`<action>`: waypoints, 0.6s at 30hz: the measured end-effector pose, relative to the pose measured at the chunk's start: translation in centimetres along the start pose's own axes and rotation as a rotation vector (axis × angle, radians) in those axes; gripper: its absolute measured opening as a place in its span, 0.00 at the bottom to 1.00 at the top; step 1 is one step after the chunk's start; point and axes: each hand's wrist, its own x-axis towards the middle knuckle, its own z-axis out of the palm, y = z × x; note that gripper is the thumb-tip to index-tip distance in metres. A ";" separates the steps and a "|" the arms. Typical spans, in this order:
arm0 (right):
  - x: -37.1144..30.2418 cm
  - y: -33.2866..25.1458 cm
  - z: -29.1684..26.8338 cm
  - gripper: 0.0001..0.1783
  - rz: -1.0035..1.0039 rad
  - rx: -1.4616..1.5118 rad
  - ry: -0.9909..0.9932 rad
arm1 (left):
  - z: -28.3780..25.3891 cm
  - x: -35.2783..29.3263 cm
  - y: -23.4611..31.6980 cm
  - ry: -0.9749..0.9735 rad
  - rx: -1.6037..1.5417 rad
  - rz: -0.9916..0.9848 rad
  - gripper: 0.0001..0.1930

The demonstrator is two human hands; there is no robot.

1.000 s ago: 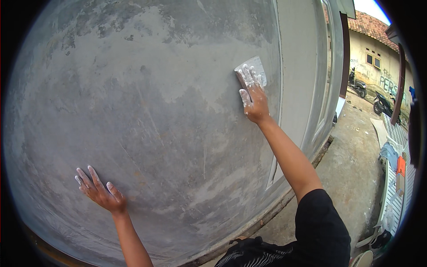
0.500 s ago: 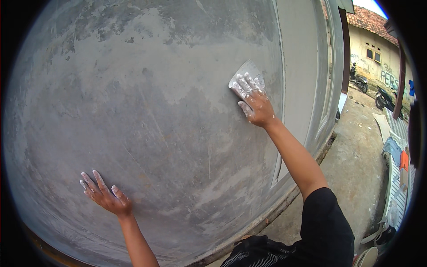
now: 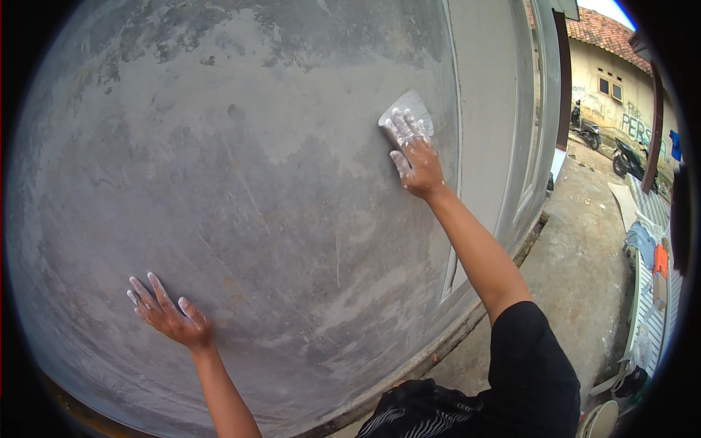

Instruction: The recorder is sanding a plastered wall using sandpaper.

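A large grey wall point(image 3: 241, 197) with paler, patchy smears stands close before me. High on its right side, my right hand point(image 3: 416, 157) presses a thin whitish sheet of sandpaper point(image 3: 413, 104) against the surface. White powder coats its fingers, which lie over the sheet's lower part; the thumb sticks out to the left, off the sheet. Lower down on the left, my left hand point(image 3: 174, 315) rests against the wall with its fingers spread and holds nothing. Its fingertips are whitened too.
Right of the sandpaper runs a vertical groove beside a paler panel point(image 3: 482, 109) and a window frame point(image 3: 537, 139). A concrete path point(image 3: 573, 241) follows the wall's base. Further right are a slatted white bench point(image 3: 646, 314) with cloths, parked motorbikes point(image 3: 629, 160) and a bucket point(image 3: 600, 420).
My right hand and the sandpaper have shifted slightly up and to the right along the wall. My left hand stays at the same spot on the wall. The view has tilted a little.
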 end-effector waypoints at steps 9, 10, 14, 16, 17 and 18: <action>6.3 -2.9 2.6 0.25 0.362 0.126 0.164 | 0.0 -0.2 0.0 0.007 0.004 -0.004 0.28; 6.2 -4.1 2.7 0.25 0.052 0.092 0.224 | -0.1 -0.3 -0.3 0.007 0.008 -0.006 0.28; 6.4 -0.3 0.1 0.26 -0.054 -0.003 0.142 | 0.3 -0.2 0.2 0.007 0.000 -0.012 0.28; 7.4 1.5 -0.5 0.26 0.341 0.091 0.099 | 0.2 -0.2 0.2 -0.015 0.011 -0.002 0.28; 7.7 1.9 -0.5 0.26 0.740 0.186 0.055 | 0.2 -0.2 0.2 -0.015 0.011 -0.005 0.28; 7.7 1.7 0.1 0.26 0.738 0.184 0.055 | 0.2 -0.2 0.1 -0.012 0.013 -0.001 0.28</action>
